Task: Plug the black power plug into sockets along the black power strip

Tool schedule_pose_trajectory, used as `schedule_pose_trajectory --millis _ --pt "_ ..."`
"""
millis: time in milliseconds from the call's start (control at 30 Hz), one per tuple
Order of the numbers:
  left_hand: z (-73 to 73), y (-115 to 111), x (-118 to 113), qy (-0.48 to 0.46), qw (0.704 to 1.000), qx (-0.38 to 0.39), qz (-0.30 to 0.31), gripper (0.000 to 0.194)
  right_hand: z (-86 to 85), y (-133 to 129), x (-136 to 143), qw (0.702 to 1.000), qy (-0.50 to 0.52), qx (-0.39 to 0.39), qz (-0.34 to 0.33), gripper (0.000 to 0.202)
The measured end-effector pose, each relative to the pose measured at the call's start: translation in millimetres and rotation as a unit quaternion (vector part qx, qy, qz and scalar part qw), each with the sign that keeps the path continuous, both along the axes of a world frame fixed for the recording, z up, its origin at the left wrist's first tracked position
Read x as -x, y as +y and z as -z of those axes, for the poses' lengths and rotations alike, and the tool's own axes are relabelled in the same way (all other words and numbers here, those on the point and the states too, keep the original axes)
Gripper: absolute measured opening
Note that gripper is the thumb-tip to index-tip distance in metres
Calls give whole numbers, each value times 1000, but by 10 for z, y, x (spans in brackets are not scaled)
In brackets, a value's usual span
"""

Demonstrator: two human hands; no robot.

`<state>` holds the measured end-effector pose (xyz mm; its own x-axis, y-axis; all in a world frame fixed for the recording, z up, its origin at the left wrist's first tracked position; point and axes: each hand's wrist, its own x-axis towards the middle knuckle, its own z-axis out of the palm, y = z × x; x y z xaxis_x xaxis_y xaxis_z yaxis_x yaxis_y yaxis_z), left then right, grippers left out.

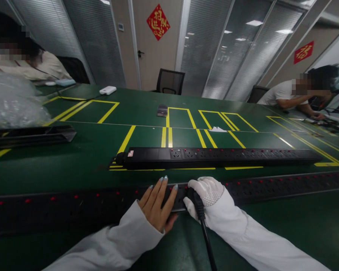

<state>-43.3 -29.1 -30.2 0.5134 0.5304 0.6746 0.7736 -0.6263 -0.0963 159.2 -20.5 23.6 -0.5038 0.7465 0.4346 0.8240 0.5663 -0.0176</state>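
A long black power strip point(87, 205) with red lights along its sockets lies across the table close to me. My left hand point(159, 207), bare, rests flat on its middle with fingers stretched out. Just to the right, my right hand point(205, 192) in a white dotted glove is closed around a black power plug point(196, 203) at a socket of the strip. The plug's prongs are hidden, and its black cable point(208, 244) runs down toward me. Beyond both hands lies a second black power strip point(214, 158), parallel to the first.
Yellow tape outlines mark the green table point(96, 173). At the left are clear plastic wrap point(14, 101) and a black metal channel point(31, 136). A small dark box point(162, 110) and a white paper scrap point(218, 129) lie farther back. People sit at the far left and right.
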Motion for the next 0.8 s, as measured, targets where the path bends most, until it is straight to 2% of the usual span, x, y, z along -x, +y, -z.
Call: schedule_pose_trajectory --millis 333,800 --pt "25 -29 -44 -44 998 32 13 45 12 -50 3 999 3 -54 6 31" --pt "9 -6 -34 -28 1000 -2 5 47 -1 -48 10 996 12 -85 -5 28"
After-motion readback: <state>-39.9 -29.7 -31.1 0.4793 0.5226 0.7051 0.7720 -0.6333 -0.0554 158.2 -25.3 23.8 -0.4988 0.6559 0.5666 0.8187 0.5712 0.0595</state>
